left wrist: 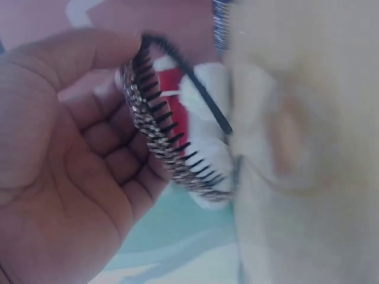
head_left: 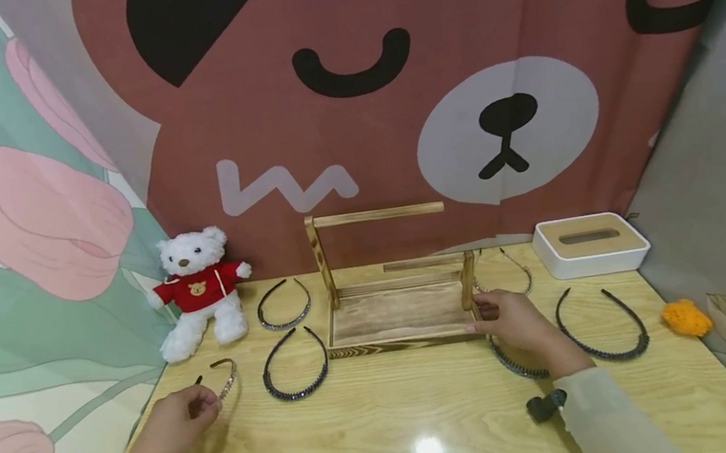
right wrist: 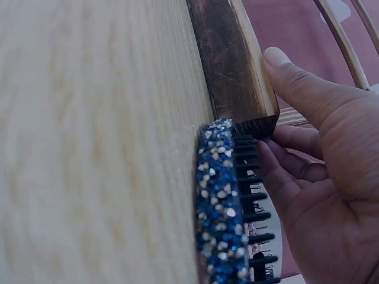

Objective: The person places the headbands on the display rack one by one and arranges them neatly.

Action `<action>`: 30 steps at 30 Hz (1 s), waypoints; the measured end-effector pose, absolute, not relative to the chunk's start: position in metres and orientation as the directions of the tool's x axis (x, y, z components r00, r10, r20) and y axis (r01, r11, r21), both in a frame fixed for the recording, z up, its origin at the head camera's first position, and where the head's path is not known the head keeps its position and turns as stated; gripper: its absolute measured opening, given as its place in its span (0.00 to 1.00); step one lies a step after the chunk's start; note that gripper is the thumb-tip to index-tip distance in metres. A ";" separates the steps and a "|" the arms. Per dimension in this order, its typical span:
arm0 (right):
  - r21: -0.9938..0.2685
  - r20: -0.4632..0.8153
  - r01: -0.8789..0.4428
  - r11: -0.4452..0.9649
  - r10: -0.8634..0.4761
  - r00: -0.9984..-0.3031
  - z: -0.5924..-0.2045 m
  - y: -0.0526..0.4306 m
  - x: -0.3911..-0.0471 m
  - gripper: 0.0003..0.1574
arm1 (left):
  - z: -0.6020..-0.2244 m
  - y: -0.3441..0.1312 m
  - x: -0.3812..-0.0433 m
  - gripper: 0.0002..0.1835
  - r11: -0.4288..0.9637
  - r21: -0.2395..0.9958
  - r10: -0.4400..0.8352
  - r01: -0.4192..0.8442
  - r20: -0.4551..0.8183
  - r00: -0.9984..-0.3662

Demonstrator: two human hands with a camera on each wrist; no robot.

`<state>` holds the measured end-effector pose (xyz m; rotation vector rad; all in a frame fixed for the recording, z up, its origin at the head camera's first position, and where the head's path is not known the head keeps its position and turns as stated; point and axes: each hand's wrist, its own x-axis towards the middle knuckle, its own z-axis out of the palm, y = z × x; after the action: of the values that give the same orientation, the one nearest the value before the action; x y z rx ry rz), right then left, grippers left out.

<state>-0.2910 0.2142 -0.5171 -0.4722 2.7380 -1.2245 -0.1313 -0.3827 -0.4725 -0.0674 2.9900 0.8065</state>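
My left hand (head_left: pixel 179 424) pinches a headband (left wrist: pixel 155 139) between thumb and fingers at the table's left side. It has black teeth inside and a glittery brown-silver band, and stands tilted with its ends toward the tabletop. My right hand (head_left: pixel 518 322) grips the front right corner of a wooden stand (head_left: pixel 404 313). The thumb lies on the stand's edge, with the other fingers curled behind the corner. The stand has a tray base, two posts and rods. Right beside that corner, partly under my right hand, lies a headband with blue and silver stones (right wrist: pixel 219 201).
Two dark headbands, one behind (head_left: pixel 286 323) and one in front (head_left: pixel 298 394), lie left of the stand. More lie to its right, including a dark one (head_left: pixel 617 355). A white teddy bear (head_left: pixel 201 295), a tissue box (head_left: pixel 590 248) and an orange item (head_left: pixel 686 318) stand around the wooden table (head_left: pixel 335 441).
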 end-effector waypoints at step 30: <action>-0.750 0.035 -0.249 0.613 -0.338 -0.940 -0.521 0.215 -0.293 0.49 | -0.404 -0.339 -0.179 0.15 -0.156 0.987 -0.138 0.044 0.023 -0.990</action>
<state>-0.2926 0.2145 -0.5210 -0.4967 2.7221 -1.2392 -0.1790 -0.3395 -0.4042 -0.1177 2.1129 2.4816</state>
